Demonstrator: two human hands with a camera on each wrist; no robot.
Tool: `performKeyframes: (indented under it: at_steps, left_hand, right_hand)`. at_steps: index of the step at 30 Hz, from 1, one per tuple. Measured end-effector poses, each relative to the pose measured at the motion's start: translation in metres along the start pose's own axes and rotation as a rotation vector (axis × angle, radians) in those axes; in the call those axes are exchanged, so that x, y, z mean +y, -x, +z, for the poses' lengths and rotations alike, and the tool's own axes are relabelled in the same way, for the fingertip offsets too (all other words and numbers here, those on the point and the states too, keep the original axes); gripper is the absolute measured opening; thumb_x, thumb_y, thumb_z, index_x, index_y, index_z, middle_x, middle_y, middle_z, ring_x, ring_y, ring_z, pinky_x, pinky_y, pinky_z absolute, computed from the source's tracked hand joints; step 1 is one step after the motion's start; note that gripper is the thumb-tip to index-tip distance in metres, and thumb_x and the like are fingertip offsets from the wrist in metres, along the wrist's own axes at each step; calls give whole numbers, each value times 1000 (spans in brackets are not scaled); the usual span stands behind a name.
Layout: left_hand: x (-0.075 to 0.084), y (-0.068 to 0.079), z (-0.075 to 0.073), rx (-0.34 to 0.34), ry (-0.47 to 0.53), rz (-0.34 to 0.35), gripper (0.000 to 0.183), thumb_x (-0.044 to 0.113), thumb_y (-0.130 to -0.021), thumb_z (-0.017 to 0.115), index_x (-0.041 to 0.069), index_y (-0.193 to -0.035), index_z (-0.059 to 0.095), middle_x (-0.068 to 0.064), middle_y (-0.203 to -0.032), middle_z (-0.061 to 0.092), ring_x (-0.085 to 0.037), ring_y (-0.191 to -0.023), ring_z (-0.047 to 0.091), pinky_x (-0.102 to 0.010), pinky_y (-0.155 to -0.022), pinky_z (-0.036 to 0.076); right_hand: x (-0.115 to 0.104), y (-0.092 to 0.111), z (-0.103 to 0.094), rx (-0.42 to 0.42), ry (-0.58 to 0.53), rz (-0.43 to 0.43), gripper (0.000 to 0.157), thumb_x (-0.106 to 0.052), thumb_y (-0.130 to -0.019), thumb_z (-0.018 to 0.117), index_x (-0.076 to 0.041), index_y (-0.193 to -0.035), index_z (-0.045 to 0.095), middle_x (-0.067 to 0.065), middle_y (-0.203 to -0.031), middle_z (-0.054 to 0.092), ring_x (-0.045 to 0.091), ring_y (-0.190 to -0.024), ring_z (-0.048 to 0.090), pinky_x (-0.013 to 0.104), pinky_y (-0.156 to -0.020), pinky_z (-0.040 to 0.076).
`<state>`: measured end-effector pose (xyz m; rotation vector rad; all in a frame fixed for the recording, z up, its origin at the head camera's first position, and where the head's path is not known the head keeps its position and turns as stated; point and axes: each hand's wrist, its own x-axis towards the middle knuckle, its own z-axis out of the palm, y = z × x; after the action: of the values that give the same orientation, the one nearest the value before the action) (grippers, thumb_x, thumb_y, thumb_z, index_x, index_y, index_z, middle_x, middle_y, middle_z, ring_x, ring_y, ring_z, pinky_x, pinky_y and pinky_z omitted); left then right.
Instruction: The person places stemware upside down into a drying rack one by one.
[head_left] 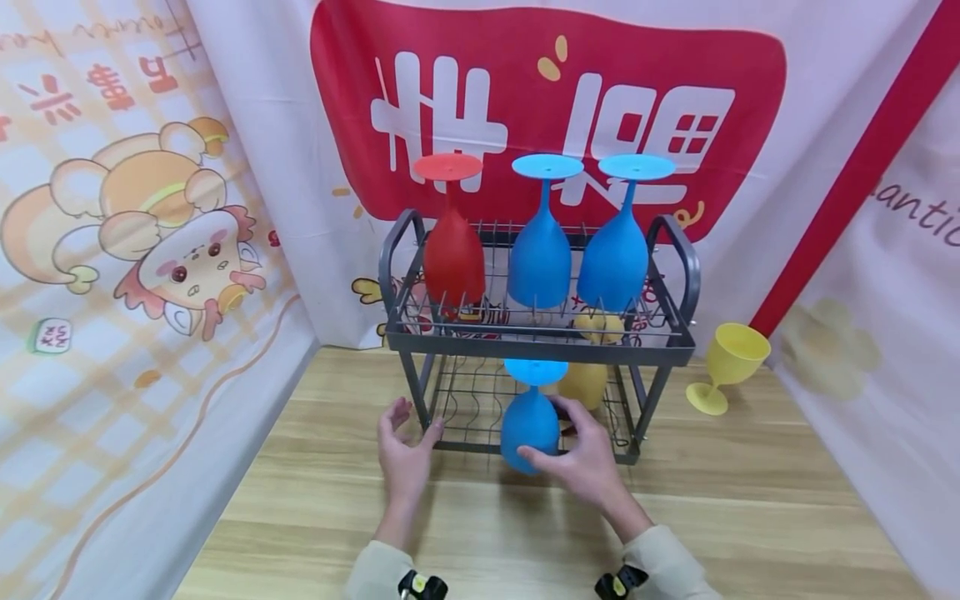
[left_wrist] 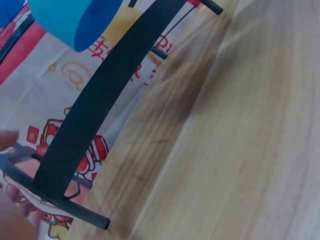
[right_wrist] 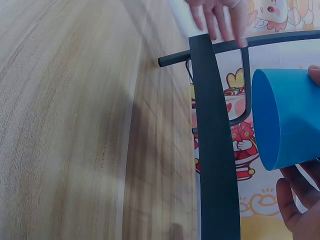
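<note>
My right hand point(head_left: 588, 460) grips the bowl of an upside-down blue goblet point(head_left: 528, 429) at the front of the lower shelf of a dark two-tier wire rack point(head_left: 540, 343). In the right wrist view the bowl's open rim point(right_wrist: 266, 120) stands behind the rack's lower front bar point(right_wrist: 216, 140). Beside the rack's left front post is my left hand point(head_left: 405, 460), its fingers loosely spread and holding nothing; whether it touches the post I cannot tell. Behind the held goblet, an upside-down yellow goblet point(head_left: 585, 385) sits on the lower shelf.
On the top shelf, a red goblet point(head_left: 453, 258) and two blue goblets, one in the middle point(head_left: 540, 262) and one at right point(head_left: 615, 262), stand upside down. A yellow goblet point(head_left: 737, 354) stands upright on the wooden table point(head_left: 750, 517), right of the rack. Printed cloth point(head_left: 262, 167) hangs behind.
</note>
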<state>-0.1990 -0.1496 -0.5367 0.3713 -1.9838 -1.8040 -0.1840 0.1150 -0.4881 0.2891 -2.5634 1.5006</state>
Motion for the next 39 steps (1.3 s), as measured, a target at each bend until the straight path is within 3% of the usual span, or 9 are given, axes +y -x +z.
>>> performKeyframes:
  at_steps: [5,8,14,22,39]
  left_hand:
    - [-10,-9,0,-200,-68,-115,61,13,-101,69,11,-157,46,-22,-165,44,-48,-155,38,-68,-124,34]
    - [-15,-11,1,-243,-47,-146,58,9,-102,65,12,-157,46,-24,-166,41,-50,-154,38,-68,-122,35]
    - [-17,-12,1,-250,3,-166,61,7,-103,64,12,-160,43,-23,-167,41,-48,-155,38,-64,-123,37]
    - [-15,-10,1,-243,13,-176,59,8,-103,64,13,-159,45,-21,-165,43,-45,-156,37,-66,-123,35]
    - [-14,-9,1,-225,4,-199,59,8,-102,64,20,-157,48,-14,-164,47,-39,-157,36,-67,-127,29]
  right_hand:
    - [-1,-1,2,3,10,18,87,-44,-80,92,-17,-151,51,10,-147,62,33,-128,62,55,-98,60]
    - [-1,-4,3,9,12,42,88,-45,-82,91,-20,-155,48,10,-149,60,35,-129,61,58,-99,59]
    - [3,-15,11,21,-1,107,89,-44,-85,88,-20,-158,43,12,-152,55,37,-130,60,58,-100,58]
    - [13,-34,27,46,-38,191,90,-40,-91,85,-15,-162,35,14,-159,48,41,-144,52,64,-110,52]
    - [18,-66,62,204,-83,289,86,-37,-88,88,-14,-157,42,14,-158,50,41,-145,52,66,-114,47]
